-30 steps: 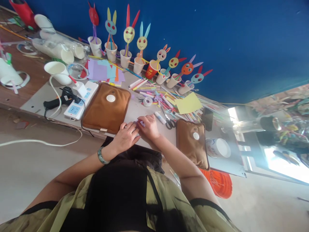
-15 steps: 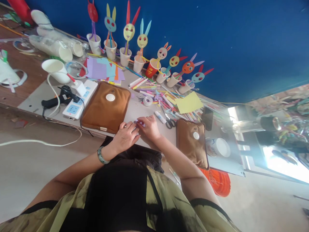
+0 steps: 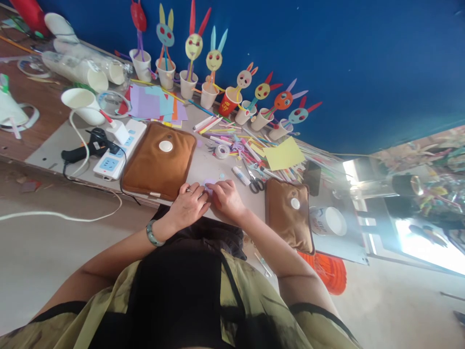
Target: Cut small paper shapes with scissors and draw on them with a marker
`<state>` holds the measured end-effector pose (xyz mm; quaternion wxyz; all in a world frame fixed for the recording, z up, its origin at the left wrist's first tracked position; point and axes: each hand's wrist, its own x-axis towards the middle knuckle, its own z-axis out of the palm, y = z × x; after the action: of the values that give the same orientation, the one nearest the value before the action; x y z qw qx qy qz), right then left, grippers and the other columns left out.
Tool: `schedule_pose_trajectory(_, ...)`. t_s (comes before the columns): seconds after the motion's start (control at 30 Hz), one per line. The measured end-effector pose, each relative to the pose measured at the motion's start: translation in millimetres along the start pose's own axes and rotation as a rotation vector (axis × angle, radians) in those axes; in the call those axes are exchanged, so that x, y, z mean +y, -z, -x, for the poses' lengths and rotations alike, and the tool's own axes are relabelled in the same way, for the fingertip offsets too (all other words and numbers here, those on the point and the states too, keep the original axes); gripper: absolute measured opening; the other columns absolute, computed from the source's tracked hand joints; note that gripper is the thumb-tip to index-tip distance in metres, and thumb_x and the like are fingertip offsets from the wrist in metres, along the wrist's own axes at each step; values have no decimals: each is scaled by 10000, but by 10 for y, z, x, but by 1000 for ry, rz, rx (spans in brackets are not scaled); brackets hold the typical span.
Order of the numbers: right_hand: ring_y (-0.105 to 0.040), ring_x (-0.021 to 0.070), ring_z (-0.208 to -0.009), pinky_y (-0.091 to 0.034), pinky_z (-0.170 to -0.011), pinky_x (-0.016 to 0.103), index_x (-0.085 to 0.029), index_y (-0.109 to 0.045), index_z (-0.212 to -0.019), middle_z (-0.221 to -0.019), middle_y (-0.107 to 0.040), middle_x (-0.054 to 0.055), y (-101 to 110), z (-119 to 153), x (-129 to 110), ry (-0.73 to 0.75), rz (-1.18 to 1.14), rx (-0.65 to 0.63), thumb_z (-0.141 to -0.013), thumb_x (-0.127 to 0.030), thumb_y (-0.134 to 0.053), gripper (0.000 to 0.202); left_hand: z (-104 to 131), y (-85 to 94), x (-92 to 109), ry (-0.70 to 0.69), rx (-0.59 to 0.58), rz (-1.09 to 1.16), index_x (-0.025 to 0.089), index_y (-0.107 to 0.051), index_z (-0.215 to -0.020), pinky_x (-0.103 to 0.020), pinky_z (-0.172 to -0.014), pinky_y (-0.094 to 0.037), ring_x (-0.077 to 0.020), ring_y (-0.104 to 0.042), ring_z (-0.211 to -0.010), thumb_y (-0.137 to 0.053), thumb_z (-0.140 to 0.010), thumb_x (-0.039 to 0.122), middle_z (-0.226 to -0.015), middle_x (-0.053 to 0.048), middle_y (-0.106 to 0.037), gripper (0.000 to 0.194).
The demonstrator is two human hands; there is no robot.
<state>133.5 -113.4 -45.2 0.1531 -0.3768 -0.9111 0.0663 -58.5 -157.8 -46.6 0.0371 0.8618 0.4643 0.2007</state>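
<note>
My left hand [image 3: 189,204], with a ring and a green bracelet on its wrist, is at the table's front edge with fingers curled together. Beside it my right hand [image 3: 228,199] has its fingers bent in a pinch. Between the fingertips of both hands shows a small purple paper piece [image 3: 209,186]. Just behind the hands lie a glue stick [image 3: 241,176] and black scissors [image 3: 255,183]. A roll of clear tape [image 3: 222,151] is farther back. The left hand is near a large brown cushion-like pouch [image 3: 160,162].
Paper cups with rabbit-faced figures [image 3: 214,60] line the blue wall. Markers and strips [image 3: 250,150], yellow paper [image 3: 284,154] and purple paper [image 3: 144,103] lie in front. A glue gun [image 3: 87,147] and power strip [image 3: 118,152] are left; a smaller brown pouch [image 3: 288,213] is right.
My right hand has shifted slightly down and its fingers have curled more. More of the purple piece shows between the hands. My left hand has barely moved.
</note>
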Motion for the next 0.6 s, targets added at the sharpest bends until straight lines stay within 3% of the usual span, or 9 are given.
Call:
schedule_pose_trajectory(0.23,-570,264,-1090,-382,-900,415,-84,-473,-1378,-1121,-688,177,12,93,-65,101,104,-18,-950,-123,-401,436,12,-5,-3,-10,8,-9,160,-662,-1101,-469,-955,-332,-264,-566,-1086,-431,-1000,302,-1110,-121,-678,289)
schedule_pose_trajectory(0.43,-541,287,-1141,-388,-910,433,-94,-406,-1438,-1239,-654,186,-27,105,-115,69,104,-50,-923,-134,-435,517,10,-1,-5,-5,-5,21,173,-661,-1121,-475,-979,-323,-267,-561,-1123,-469,-981,284,-1136,-121,-675,262)
schedule_pose_trajectory(0.6,-560,285,-1120,-406,-904,425,-124,-484,-1346,-1209,-672,163,35,44,-137,-45,-12,-52,-851,-70,-462,499,-1,10,-7,-8,-27,6,174,-653,-1104,-474,-946,-335,-273,-563,-1107,-445,-992,310,-1139,-131,-664,272)
